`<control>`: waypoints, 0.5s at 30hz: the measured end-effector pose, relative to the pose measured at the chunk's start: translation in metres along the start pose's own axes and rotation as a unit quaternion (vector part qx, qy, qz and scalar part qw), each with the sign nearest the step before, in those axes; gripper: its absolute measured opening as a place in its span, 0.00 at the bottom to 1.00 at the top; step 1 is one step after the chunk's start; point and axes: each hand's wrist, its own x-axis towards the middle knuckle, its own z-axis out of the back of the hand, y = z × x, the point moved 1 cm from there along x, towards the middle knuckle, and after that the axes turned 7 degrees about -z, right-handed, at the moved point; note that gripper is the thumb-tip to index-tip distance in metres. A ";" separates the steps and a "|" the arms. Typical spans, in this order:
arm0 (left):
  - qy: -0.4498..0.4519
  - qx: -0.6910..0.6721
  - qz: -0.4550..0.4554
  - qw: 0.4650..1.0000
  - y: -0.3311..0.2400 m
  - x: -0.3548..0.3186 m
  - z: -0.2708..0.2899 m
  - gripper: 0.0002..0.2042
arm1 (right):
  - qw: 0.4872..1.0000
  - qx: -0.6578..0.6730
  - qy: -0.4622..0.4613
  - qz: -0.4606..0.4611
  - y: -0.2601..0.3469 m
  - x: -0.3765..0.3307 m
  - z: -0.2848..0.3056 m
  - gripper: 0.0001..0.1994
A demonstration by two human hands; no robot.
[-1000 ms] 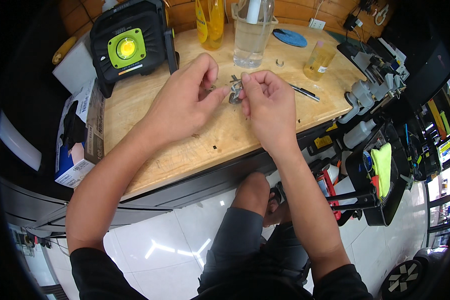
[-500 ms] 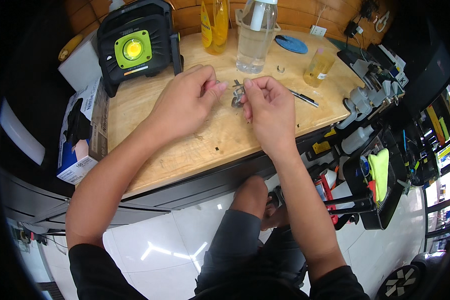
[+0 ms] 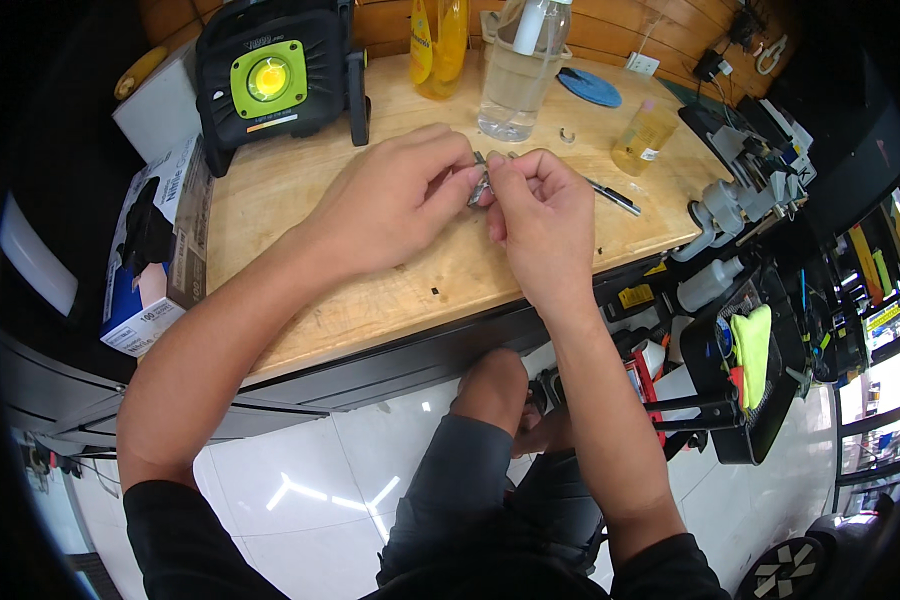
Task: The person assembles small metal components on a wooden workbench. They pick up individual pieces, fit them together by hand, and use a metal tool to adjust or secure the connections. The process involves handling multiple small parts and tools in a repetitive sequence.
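Over the wooden worktop (image 3: pixel 315 325), a small grey metal part (image 3: pixel 479 190) sits between my two hands, mostly covered by fingers. My right hand (image 3: pixel 542 215) pinches it with thumb and fingertips. My left hand (image 3: pixel 405 195) is closed in a pinch close against the same part; whatever lies between its thumb and forefinger is too small or hidden to make out. Just right of my right hand a black and silver pen (image 3: pixel 618 198) lies on the wood. A small curved metal piece (image 3: pixel 567 135) rests farther back.
A lit work lamp (image 3: pixel 270 85) stands at the back left, behind a glove box (image 3: pixel 145 325). Toward the back are a clear bottle of liquid (image 3: pixel 510 105), a yellow bottle (image 3: pixel 438 60), a blue pad (image 3: pixel 590 88) and a small amber bottle (image 3: pixel 642 140). A grey vise (image 3: pixel 720 210) occupies the right edge.
My left hand has moved right and come up against the metal part in my right hand, closing the gap between the hands. The right hand has stayed nearly in place.
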 end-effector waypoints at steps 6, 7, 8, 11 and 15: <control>0.044 0.169 -0.061 0.983 -0.015 0.002 0.003 0.04 | 0.999 -0.025 -0.018 0.012 -0.001 0.001 -0.002 0.11; 0.043 0.173 -0.075 0.981 -0.016 0.002 0.003 0.05 | 1.000 -0.021 -0.014 0.004 0.000 0.000 -0.002 0.11; 0.042 0.176 -0.088 0.980 -0.015 0.003 0.003 0.06 | 1.000 -0.016 -0.011 -0.003 0.001 0.000 -0.002 0.11; 0.046 0.161 -0.103 0.980 -0.012 0.005 0.002 0.06 | 1.000 -0.016 0.000 -0.004 -0.003 0.002 0.002 0.11; 0.040 0.059 -0.070 0.995 0.002 0.003 -0.002 0.05 | 0.998 -0.056 0.002 0.001 -0.004 0.006 0.002 0.10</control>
